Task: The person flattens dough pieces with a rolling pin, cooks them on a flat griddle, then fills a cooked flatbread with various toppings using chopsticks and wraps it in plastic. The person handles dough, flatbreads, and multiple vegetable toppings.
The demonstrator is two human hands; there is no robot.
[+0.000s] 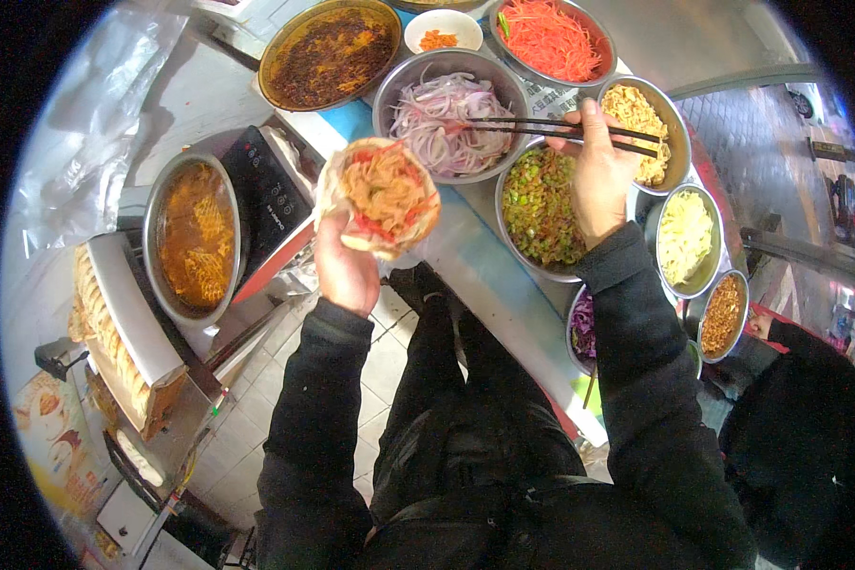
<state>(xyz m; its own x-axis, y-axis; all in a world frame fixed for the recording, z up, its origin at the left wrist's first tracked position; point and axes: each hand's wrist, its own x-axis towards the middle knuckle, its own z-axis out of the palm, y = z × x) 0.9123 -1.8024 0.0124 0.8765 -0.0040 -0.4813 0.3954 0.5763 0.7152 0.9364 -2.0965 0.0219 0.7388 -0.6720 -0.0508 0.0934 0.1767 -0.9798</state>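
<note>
My left hand [347,265] holds up a split flatbread bun [381,196] stuffed with orange-red shreds and pale strips. A pair of dark chopsticks [541,127] is in my right hand [600,167], their tips over sliced red onion [450,114] in a steel bowl [382,107]. That hand is above the rim of a bowl of chopped green vegetables [538,206]. Beside it are a bowl of yellowish strips [638,121] and, farther back, a bowl of shredded carrot [552,39]. Between my arms lies the edge of the metal counter [481,249].
A pan of orange broth [196,235] stands by a black induction cooker [267,185] at left, near stacked breads [114,335]. Dark red sauce [328,57] fills a basin at the back. More bowls, including pale shreds [684,239], line the right. A person in black [798,420] is at lower right.
</note>
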